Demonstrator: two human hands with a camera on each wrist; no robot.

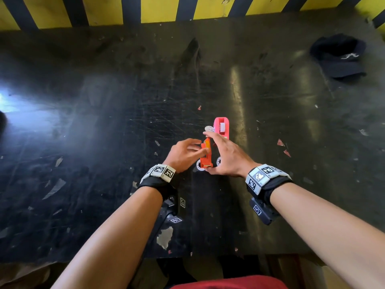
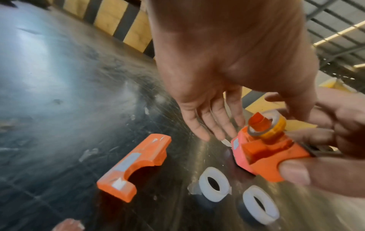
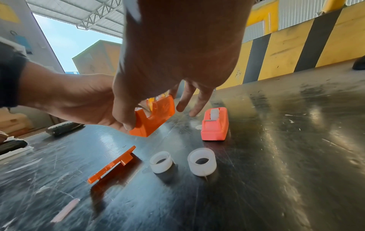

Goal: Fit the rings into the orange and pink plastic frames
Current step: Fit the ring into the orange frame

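Observation:
My right hand (image 1: 226,157) grips the orange frame (image 1: 206,155) lengthwise just above the table, with its thumb (image 3: 126,120) on the near end. A ring wound with yellow tape (image 2: 276,125) sits in the frame's slot. My left hand (image 1: 183,154) is beside the frame with straight fingers (image 2: 213,125), its thumb at the ring. Two white rings (image 3: 162,168) (image 3: 203,169) stand on the table below the hands. The pink frame (image 3: 215,129) lies just beyond, with a white ring (image 3: 214,113) in it. A loose orange frame part (image 2: 134,168) lies to the left.
The dark scratched table (image 1: 104,132) carries scraps of tape and paper. A black cap (image 1: 337,57) lies at the far right. A yellow and black striped wall (image 1: 187,9) runs along the back. The table's near edge (image 1: 208,256) is close to my body.

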